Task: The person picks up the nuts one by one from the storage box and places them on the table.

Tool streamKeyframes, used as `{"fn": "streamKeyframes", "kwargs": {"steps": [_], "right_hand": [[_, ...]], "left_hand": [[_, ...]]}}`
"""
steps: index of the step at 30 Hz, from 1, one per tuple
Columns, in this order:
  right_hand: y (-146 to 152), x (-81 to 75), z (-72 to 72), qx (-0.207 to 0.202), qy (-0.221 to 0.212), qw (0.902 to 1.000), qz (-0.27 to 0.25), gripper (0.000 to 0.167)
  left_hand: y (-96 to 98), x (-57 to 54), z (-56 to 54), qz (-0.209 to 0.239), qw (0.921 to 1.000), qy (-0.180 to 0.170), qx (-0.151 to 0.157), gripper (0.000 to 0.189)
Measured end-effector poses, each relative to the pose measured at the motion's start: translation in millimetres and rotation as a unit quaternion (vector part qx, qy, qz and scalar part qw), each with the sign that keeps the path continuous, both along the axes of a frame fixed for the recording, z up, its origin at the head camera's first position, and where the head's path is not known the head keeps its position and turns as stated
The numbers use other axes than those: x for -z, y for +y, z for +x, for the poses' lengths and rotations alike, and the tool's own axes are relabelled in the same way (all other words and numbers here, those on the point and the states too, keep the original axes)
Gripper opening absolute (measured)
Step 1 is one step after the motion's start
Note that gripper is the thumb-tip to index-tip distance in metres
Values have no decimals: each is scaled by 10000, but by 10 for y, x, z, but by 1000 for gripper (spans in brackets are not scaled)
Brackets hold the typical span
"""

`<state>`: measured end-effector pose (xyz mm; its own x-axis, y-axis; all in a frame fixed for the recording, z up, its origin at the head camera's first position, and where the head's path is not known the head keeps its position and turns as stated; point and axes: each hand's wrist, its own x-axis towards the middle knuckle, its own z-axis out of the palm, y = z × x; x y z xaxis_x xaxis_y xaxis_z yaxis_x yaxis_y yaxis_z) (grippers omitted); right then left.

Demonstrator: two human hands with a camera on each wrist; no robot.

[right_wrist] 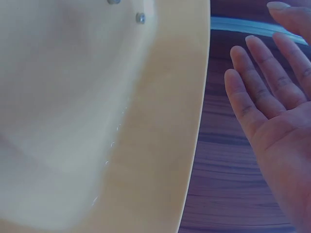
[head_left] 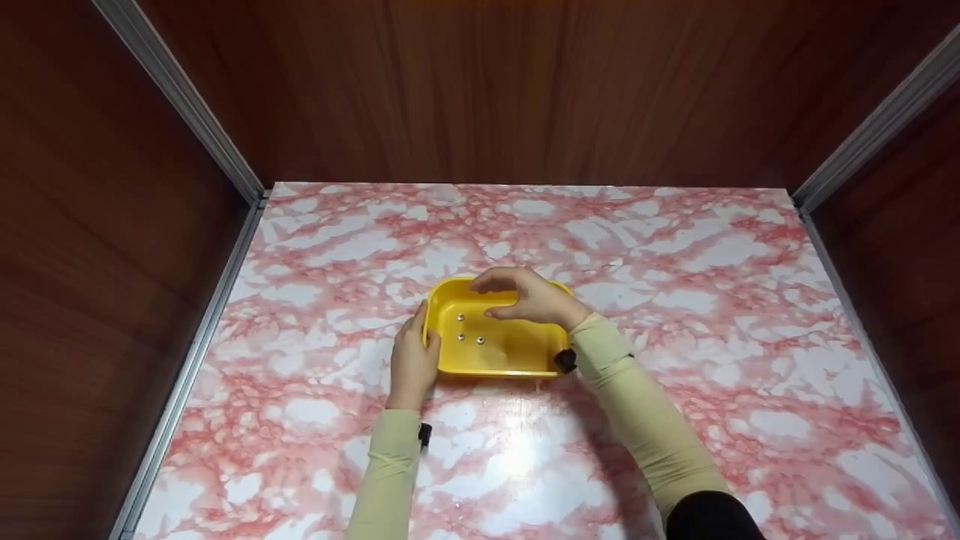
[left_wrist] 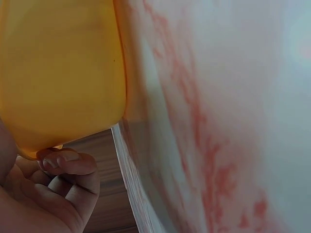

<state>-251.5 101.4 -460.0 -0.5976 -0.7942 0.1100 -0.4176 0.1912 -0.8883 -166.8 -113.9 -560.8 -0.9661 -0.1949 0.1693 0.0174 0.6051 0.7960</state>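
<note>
A shallow yellow plastic bin (head_left: 517,349) with rounded corners is near the middle of the surface. On its floor, towards the left, are three small silvery metal pieces (head_left: 481,340) that look like nuts; two metal pieces (right_wrist: 140,18) also show in the right wrist view. My left hand (head_left: 415,360) grips the bin's left wall, thumb on the inner side and fingers outside; in the left wrist view its fingertips (left_wrist: 68,158) curl at the rim. Above the bin's right half hovers my right hand (head_left: 534,296), palm bare, fingers relaxed and holding nothing.
The red-and-white marbled tabletop (head_left: 315,412) spreads all round the bin. Dark wood panels (head_left: 480,90) stand at the back and both sides, with grey metal strips (head_left: 187,101) along their edges.
</note>
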Motion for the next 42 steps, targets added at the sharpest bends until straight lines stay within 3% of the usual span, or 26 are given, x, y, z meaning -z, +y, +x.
{"fn": "streamKeyframes", "kwargs": {"steps": [13, 29, 42], "right_hand": [[-9, 39, -25, -19, -75, 10000, -25, 40], [-29, 76, -76, 10, -243, 9997, -65, 38], [-33, 159, -138, -20, -379, 9991, -193, 39]], "left_hand": [[-5, 8, -2, -8, 10000, 76, 1, 53], [-2, 1, -5, 187, 9996, -191, -30, 53], [1, 6, 0, 142, 9999, -38, -57, 53]]}}
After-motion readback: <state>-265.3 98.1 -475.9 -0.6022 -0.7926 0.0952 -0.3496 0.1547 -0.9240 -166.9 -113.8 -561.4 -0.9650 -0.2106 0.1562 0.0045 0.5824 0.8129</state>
